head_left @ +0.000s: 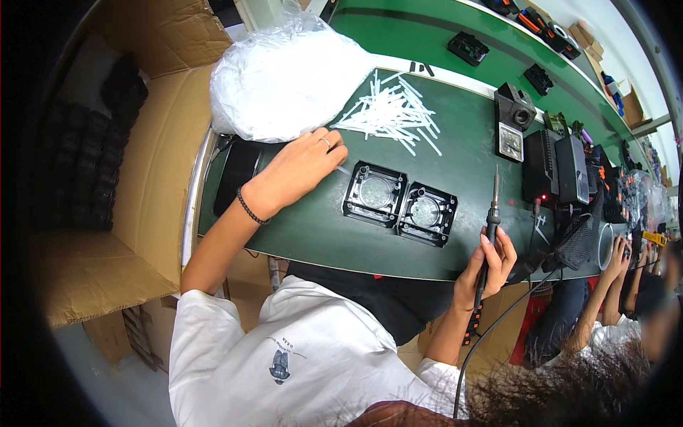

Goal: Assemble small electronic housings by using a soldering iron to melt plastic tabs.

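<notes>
My right hand [491, 265] is wrapped round the dark handle of a soldering iron [492, 213], its metal tip pointing up and away from me. My left hand [307, 162] is closed, fingers curled down, just below a large clear bag [288, 78] of white material. The end of a white plastic stick [343, 169] shows under its fingers; the thumb is hidden. Right of that hand, two square black plastic housings [375, 193] [427, 215] lie side by side, each with a round opening. A loose pile of thin white sticks [390, 112] lies beyond them.
A soldering iron stand [511, 139] and a black box with a red light [541, 167] stand at the right. An open cardboard box [153, 164] holding black parts is at the left. The iron's cable [491, 331] hangs by my right arm. Other people's hands [617, 260] work far right.
</notes>
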Demonstrator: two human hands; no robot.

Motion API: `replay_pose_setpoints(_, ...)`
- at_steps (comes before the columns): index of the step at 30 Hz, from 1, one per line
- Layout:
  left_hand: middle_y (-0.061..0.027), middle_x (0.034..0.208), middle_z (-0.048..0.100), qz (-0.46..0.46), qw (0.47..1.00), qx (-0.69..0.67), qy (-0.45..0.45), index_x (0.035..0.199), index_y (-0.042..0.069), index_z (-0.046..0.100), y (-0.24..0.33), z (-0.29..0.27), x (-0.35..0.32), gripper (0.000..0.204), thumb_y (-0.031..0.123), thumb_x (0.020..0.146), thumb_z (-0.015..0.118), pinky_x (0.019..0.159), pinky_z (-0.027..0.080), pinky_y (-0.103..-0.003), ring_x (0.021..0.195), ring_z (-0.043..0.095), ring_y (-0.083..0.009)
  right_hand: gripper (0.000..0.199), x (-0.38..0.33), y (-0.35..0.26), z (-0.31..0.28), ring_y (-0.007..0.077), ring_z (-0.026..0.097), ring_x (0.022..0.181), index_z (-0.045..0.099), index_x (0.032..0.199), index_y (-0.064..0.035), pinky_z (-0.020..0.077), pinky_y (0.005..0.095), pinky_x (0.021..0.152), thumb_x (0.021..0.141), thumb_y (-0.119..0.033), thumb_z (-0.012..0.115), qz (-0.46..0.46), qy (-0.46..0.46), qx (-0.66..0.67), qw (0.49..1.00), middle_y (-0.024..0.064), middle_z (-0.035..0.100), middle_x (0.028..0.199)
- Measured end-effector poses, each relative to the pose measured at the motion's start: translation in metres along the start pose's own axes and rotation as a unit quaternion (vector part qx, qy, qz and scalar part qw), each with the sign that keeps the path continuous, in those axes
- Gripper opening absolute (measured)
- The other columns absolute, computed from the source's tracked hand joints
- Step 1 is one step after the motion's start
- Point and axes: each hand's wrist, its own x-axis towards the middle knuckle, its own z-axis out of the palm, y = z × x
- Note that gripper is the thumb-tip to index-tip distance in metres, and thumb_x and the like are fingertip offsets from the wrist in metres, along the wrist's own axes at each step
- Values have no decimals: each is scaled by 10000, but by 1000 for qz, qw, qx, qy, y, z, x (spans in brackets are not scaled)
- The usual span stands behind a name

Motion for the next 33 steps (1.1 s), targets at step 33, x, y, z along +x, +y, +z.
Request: replay_pose_setpoints(33, 13, 1112, 656, 149, 984, -59, 78, 1227, 141, 780, 127, 53, 19, 395, 141, 835, 724, 819, 469, -358, 995, 578, -201, 652, 27, -2, 4, 388, 559, 1235, 789, 1272, -160, 478, 487, 1056, 644, -209, 953, -15, -249, -42, 968, 140, 579, 1450)
